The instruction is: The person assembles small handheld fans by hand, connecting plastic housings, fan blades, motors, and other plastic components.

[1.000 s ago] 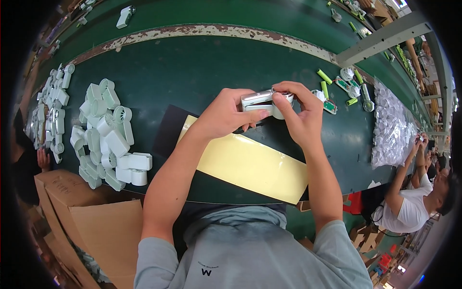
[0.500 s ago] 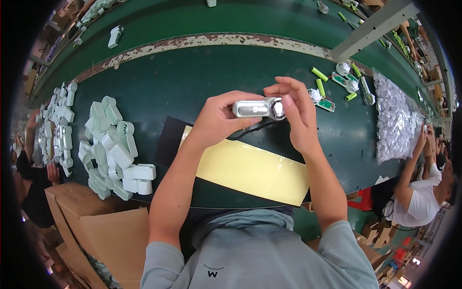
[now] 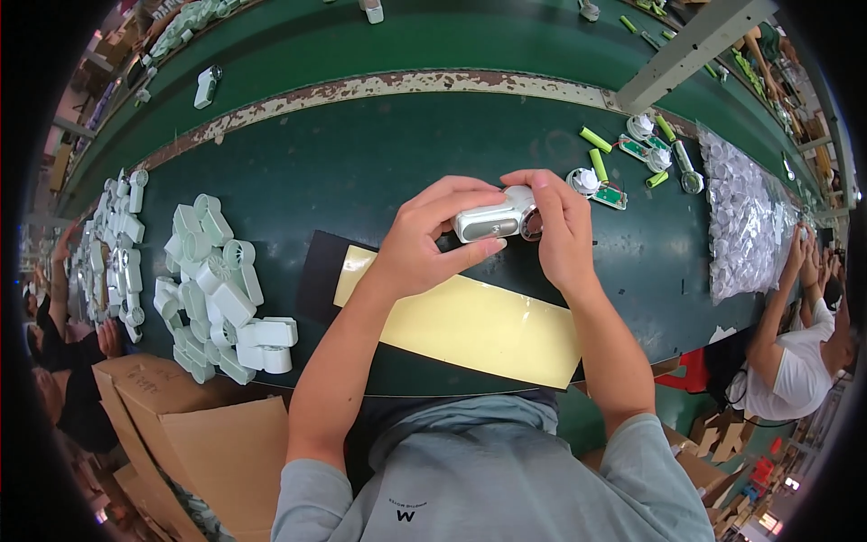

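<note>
Over the green table I hold a white handheld fan (image 3: 489, 225) with a silver front panel and a chrome ring round its head. My left hand (image 3: 423, 237) grips the handle end, fingers along the far side and thumb along the near side. My right hand (image 3: 566, 237) is closed on the round head, its thumb and fingers at the rim and partly hiding it. Below both hands lies a glossy yellow sheet (image 3: 479, 330), with a black sheet (image 3: 318, 274) sticking out at its left.
Pale green fan housings (image 3: 217, 287) are heaped at the left. Lime-green batteries (image 3: 595, 139), a circuit board (image 3: 612, 197) and a clear bag of small parts (image 3: 745, 217) are at the right. A cardboard box (image 3: 221, 443) stands near left. Other people work at both sides.
The fan has tilted and come slightly nearer. My right hand has closed from spread fingers onto its head. The dark cable below the fan no longer shows. Pieces on the far green strip have shifted left.
</note>
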The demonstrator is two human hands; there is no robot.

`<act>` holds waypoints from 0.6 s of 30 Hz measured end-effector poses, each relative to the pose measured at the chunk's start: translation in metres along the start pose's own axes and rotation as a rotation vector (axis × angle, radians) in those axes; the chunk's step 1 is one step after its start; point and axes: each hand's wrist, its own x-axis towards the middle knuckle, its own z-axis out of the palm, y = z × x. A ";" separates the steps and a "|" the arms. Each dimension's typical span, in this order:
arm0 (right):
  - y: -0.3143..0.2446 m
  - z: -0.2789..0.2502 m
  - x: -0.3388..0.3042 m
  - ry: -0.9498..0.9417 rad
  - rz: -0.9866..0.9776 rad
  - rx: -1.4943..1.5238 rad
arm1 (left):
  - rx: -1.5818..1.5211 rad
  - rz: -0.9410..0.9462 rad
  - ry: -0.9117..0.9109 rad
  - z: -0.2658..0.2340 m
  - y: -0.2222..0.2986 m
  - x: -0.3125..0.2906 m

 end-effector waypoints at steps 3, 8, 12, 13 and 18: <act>0.007 0.007 -0.001 0.065 -0.043 -0.016 | -0.084 -0.026 0.024 0.006 -0.003 -0.001; 0.011 0.006 0.000 0.117 -0.353 -0.178 | 0.174 -0.163 -0.118 0.008 0.010 0.000; 0.001 0.006 0.002 0.117 -0.462 -0.242 | 0.162 -0.017 -0.052 0.009 0.007 -0.002; 0.002 0.006 0.003 0.116 -0.464 -0.244 | 0.160 -0.016 -0.051 0.008 0.006 -0.002; 0.004 0.006 0.006 0.139 -0.653 -0.192 | -0.136 -0.139 -0.040 0.012 0.004 -0.006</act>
